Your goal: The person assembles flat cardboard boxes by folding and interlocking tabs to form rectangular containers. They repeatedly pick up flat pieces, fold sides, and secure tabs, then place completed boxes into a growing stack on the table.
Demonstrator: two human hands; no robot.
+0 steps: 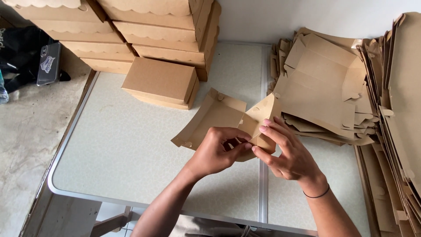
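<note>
Head view: your left hand [218, 151] and right hand [285, 151] both pinch a half-folded kraft cardboard box blank [219, 116], mid-table [123, 149].

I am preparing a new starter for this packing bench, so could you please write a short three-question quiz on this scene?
1. True or false: the left hand and right hand both grip the half-folded brown cardboard box blank.
2. Where does the finished closed brown cardboard box lie? A) on the pale table, in front of the stacked brown cardboard boxes; B) on the floor; C) on the pile of flat brown cardboard blanks.
3. Which wrist wears the thin black band?

Key: 1 true; 2 A; 3 right.
</note>
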